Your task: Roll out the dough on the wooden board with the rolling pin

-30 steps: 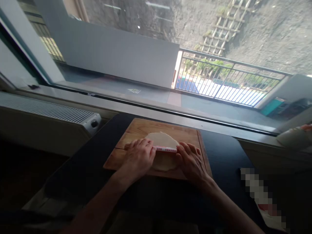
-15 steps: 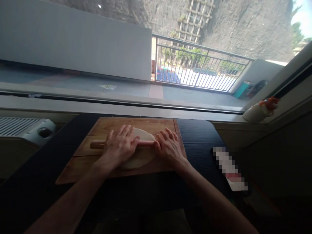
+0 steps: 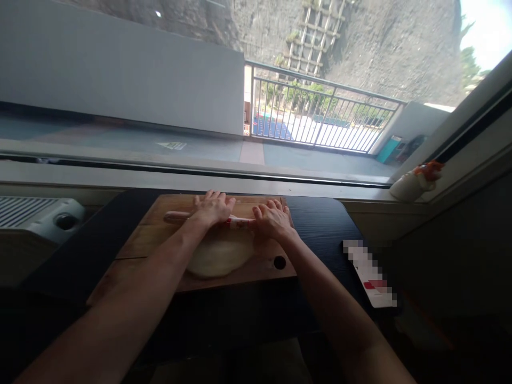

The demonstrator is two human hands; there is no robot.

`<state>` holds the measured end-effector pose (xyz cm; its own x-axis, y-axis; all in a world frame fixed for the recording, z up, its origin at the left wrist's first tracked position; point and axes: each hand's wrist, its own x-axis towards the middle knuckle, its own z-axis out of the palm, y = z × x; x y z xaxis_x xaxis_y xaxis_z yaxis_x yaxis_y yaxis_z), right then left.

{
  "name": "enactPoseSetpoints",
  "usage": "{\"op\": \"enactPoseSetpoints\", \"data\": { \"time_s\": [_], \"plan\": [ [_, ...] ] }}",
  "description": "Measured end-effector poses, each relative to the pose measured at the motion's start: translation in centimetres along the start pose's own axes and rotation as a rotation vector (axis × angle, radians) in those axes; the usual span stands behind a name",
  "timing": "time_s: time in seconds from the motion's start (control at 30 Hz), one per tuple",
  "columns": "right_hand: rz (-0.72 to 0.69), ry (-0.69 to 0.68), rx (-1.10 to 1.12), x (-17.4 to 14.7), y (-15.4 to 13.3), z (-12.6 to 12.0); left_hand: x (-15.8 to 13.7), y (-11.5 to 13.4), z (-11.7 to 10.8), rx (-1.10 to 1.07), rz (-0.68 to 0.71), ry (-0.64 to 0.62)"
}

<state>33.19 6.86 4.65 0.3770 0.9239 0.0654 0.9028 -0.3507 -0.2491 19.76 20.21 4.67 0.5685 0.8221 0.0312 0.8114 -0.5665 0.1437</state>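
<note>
A rolling pin (image 3: 240, 223) with a red and white patterned middle lies crosswise near the far side of a wooden cutting board (image 3: 140, 240). My left hand (image 3: 212, 208) is over the pin's left part, palm down, fingers reaching forward past it. Over the right end rests my right hand (image 3: 274, 217), its fingers bent across the pin and hiding that end. A flat, pale round of dough (image 3: 222, 256) spreads on the board on my side of the pin. The dough's far edge is covered by the pin and hands.
The board sits on a dark table (image 3: 320, 224) against a window sill (image 3: 260, 185). A partly blurred-out pale oblong item (image 3: 370, 277) lies at the table's right. On the sill stands a white and orange ornament (image 3: 416, 181). A white heater-like unit (image 3: 40, 218) is at left.
Both hands and the rolling pin have moved forward, away from me, toward the board's far edge. More of the dough's near part shows now, and the pin's printed pattern has turned into view.
</note>
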Motion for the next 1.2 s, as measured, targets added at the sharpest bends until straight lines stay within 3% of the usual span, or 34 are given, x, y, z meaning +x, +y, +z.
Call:
{"op": "enactPoseSetpoints", "data": {
  "time_s": [0.07,0.23,0.3,0.37,0.47,0.57,0.67,0.77,0.9,1.0,1.1,1.2],
  "plan": [
    [-0.065,0.059,-0.021,-1.7,-0.3,0.3,-2.4,-0.4,0.3,0.012,0.054,0.065],
    [-0.278,0.136,-0.047,-8.9,-0.5,1.4,-12.1,-1.5,1.5,0.080,0.179,0.288],
    [-0.321,0.128,-0.054,-10.1,-0.3,1.7,-13.7,-1.5,1.6,0.087,0.200,0.319],
    [-0.298,0.140,-0.067,-9.4,-0.3,1.8,-13.0,-1.3,1.6,0.084,0.190,0.324],
    [-0.175,0.154,-0.085,-5.5,-0.6,1.7,-8.2,-0.9,1.0,0.052,0.101,0.279],
    [-0.042,0.064,-0.059,-0.6,-0.7,1.0,-2.5,-0.2,0.1,-0.024,-0.031,0.125],
    [0.021,-0.016,-0.021,1.9,-0.6,0.4,0.2,0.3,-0.5,-0.044,-0.070,0.084],
    [-0.035,0.031,-0.030,0.2,-0.6,0.6,-1.7,0.0,-0.2,-0.037,-0.051,0.099],
    [-0.245,0.155,-0.061,-6.2,-0.5,1.5,-8.8,-1.1,0.7,0.031,0.094,0.223],
    [-0.356,0.140,-0.053,-9.4,-0.4,1.9,-12.4,-1.6,1.1,0.051,0.147,0.255],
    [-0.318,0.134,-0.059,-8.1,-0.4,1.8,-11.1,-1.5,1.0,0.051,0.135,0.277],
    [-0.171,0.111,-0.061,-3.1,-0.4,1.6,-5.8,-1.1,0.6,0.019,0.047,0.205]
  ]
}}
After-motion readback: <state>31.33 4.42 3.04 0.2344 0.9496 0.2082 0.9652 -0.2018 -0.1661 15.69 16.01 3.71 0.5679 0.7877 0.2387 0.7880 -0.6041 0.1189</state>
